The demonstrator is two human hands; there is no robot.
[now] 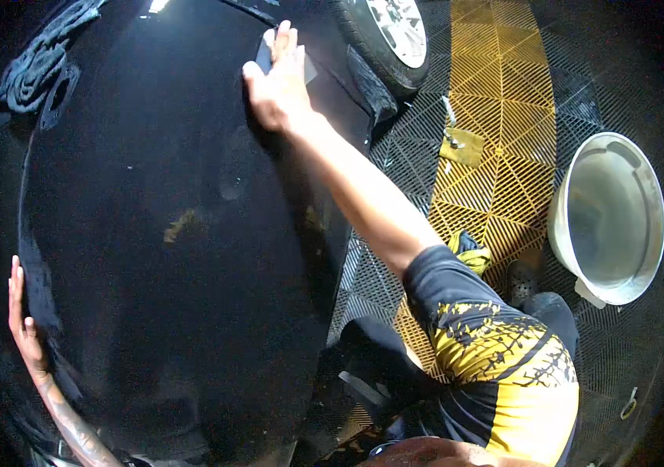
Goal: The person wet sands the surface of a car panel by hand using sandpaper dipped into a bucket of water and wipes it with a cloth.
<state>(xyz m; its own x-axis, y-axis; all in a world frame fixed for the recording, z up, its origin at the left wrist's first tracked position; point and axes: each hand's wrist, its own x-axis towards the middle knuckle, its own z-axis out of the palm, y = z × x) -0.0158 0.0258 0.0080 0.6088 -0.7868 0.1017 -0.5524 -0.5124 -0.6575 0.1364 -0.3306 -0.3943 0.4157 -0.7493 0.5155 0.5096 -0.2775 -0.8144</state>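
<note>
My right hand [279, 86] reaches up over a dark, glossy car body panel [192, 303]. It presses on a flat grey pad [311, 71], whose edges show on both sides of the fingers; the thumb stands out to the left. The pad lies against the panel near the wheel arch. At the far left, my left hand [24, 319] rests along the panel's edge, fingers extended and thumb apart, with nothing in it. Dull tan smears [181, 226] and a few pale specks mark the panel between the hands.
A tyre with a silver wheel [398, 35] is at the top. A bundled dark cloth [40, 74] lies upper left. Black and yellow grid tiles [499, 86] cover the floor, with a yellow cloth square [463, 148] on them. A whitish bucket [608, 218] stands right.
</note>
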